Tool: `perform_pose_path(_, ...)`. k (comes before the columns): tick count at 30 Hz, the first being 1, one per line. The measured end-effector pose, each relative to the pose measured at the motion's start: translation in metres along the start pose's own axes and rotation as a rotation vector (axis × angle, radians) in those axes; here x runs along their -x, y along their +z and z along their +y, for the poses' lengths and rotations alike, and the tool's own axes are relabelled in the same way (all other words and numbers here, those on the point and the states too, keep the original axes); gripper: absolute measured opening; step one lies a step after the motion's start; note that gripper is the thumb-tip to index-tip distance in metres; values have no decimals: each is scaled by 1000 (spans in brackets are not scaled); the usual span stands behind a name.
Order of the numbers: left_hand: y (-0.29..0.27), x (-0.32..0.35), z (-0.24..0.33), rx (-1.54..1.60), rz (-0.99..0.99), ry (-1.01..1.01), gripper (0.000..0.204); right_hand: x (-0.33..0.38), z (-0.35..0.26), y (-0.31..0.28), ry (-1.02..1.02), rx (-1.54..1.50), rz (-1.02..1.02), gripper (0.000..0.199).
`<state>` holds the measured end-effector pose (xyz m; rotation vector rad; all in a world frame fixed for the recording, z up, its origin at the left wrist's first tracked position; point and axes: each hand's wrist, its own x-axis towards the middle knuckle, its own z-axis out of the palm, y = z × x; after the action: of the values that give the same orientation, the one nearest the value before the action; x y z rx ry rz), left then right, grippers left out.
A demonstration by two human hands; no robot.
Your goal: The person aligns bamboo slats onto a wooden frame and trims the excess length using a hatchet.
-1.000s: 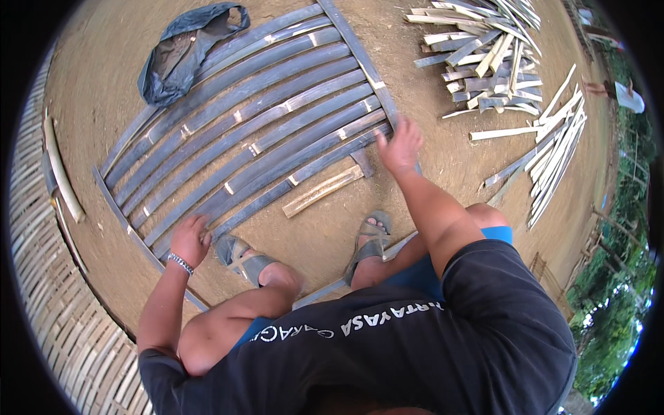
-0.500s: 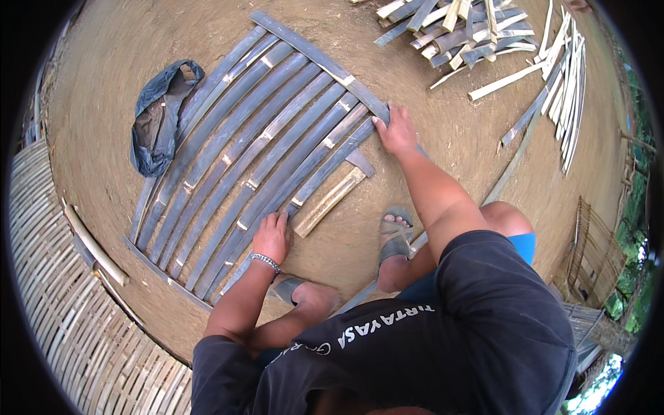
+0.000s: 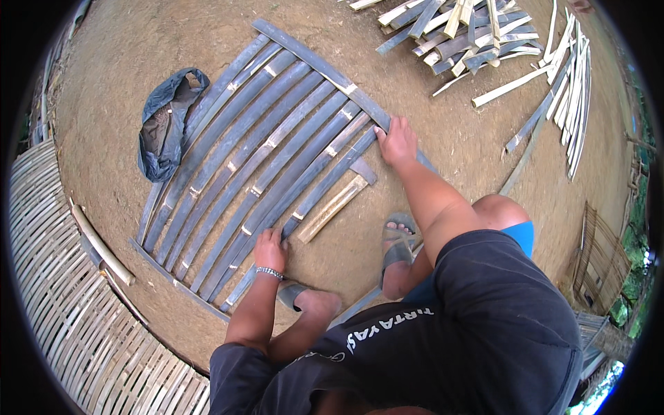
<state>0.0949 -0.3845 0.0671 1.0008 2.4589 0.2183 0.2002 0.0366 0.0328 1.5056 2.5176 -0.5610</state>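
Dark split-bamboo strips lie side by side on the ground as a slatted panel, between a far bamboo crosspiece (image 3: 311,57) and a near-left crosspiece (image 3: 176,282). My right hand (image 3: 398,142) grips the upper right end of the outermost bamboo strip (image 3: 330,178), where it meets the far crosspiece. Lower down, my left hand (image 3: 270,250) has its fingers bent over that same strip; their tips are partly hidden. Beside the strip rests a tool with a pale bamboo-like handle (image 3: 333,209) and a flat grey head (image 3: 362,170).
A crumpled black plastic bag (image 3: 164,128) sits against the panel's left side. Split bamboo pieces (image 3: 460,34) are heaped at the far right, with thin pale strips (image 3: 573,104) beside them. A slatted bamboo platform (image 3: 83,304) borders the lower left, near a bamboo pole (image 3: 104,245).
The view has shifted slightly, so the panel appears a little lower and to the right. Both hands stay at about the same places on the outermost strip.
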Motion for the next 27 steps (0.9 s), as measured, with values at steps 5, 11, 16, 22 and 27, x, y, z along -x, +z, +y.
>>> perform_pose_path(5,5,5,-3,-9,22,-24,40,-1,0,5,6,37,-18,60)
perform_pose_path(11,3,4,0,-2,15,-50,40,-1,0,3,4,64,-61,61)
perform_pose_path(16,0,0,4,-19,-18,-62,41,-3,6,4,-41,53,-87,61)
perform_pose_path(22,-14,-7,12,-49,-55,-69,39,-9,18,-4,-103,-1,-125,61)
perform_pose_path(27,-20,-5,11,-16,17,-35,36,-34,14,-16,237,-93,47,62)
